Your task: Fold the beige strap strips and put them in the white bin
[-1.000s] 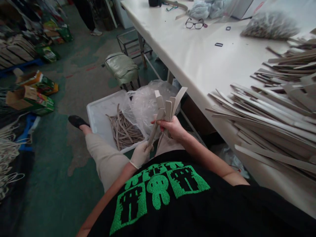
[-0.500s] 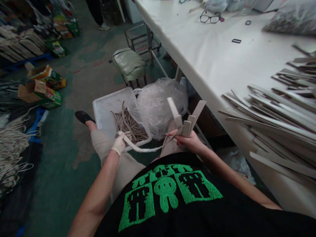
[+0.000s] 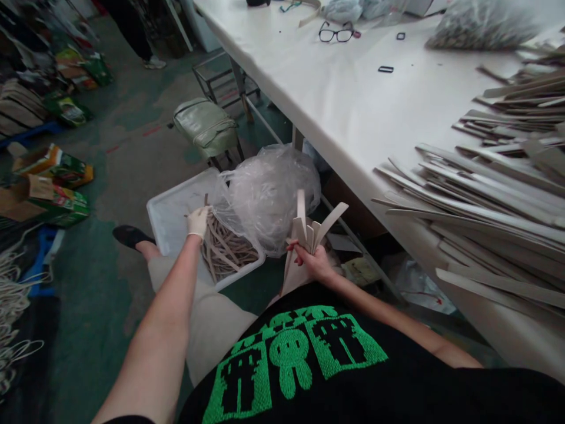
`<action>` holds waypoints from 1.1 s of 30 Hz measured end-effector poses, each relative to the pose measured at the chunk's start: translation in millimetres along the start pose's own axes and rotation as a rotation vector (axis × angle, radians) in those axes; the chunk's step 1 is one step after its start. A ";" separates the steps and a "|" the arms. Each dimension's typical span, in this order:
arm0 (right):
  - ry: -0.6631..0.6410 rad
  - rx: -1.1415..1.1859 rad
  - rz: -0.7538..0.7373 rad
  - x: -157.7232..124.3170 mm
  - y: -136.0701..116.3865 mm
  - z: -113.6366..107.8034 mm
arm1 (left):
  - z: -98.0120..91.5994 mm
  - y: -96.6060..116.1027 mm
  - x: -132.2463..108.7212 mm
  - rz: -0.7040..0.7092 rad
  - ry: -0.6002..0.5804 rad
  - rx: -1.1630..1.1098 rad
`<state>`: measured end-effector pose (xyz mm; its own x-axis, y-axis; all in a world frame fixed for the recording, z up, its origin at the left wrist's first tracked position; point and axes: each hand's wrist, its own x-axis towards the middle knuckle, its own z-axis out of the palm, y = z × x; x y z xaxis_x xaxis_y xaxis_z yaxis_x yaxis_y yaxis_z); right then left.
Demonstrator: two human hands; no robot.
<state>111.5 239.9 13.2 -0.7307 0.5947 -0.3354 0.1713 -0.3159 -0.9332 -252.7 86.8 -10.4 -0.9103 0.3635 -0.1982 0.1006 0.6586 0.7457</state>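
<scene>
My left hand (image 3: 198,222), in a pale glove, is over a white plastic bin (image 3: 165,203) with its fingers curled in. A small tan tip pokes out beside them; what they hold is mostly hidden. Many narrow beige strips (image 3: 229,250) lie heaped in the bin, right next to this hand. Above my lap, my bare right hand (image 3: 314,262) is closed round a bundle of flat beige strips (image 3: 313,231), whose ends fan upward.
A clear plastic bag (image 3: 273,191) bulges over the bin's right side. On the white table (image 3: 335,100) at right lie piled strips (image 3: 481,194), glasses (image 3: 336,34) and a black buckle (image 3: 385,69). A covered stool (image 3: 205,126) stands beyond the bin; a person's legs (image 3: 132,32) show farther back.
My left hand has moved forward and left into the bin area. The pale strip that stretched between my hands no longer spans them. My right hand still grips its bundle; the view has shifted right.
</scene>
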 end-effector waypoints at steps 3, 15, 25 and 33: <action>0.165 -0.017 0.002 10.1 17.2 -13.9 | 85.3 3.9 -12.6 0.069 -0.245 0.098; 0.248 0.000 0.069 25.4 57.5 -28.9 | 219.4 19.3 -27.9 0.293 -0.577 0.565; 0.210 0.001 0.050 26.5 50.3 -30.6 | 197.2 29.3 -25.3 0.280 -0.550 0.764; 0.208 0.010 0.019 33.4 56.3 -25.9 | 109.6 29.9 -68.4 0.290 -0.268 0.558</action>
<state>113.8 261.1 -53.9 -0.5748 0.7283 -0.3732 0.1762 -0.3352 -0.9255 -143.4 153.8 -44.3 -0.6914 0.6799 -0.2443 0.5828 0.7247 0.3676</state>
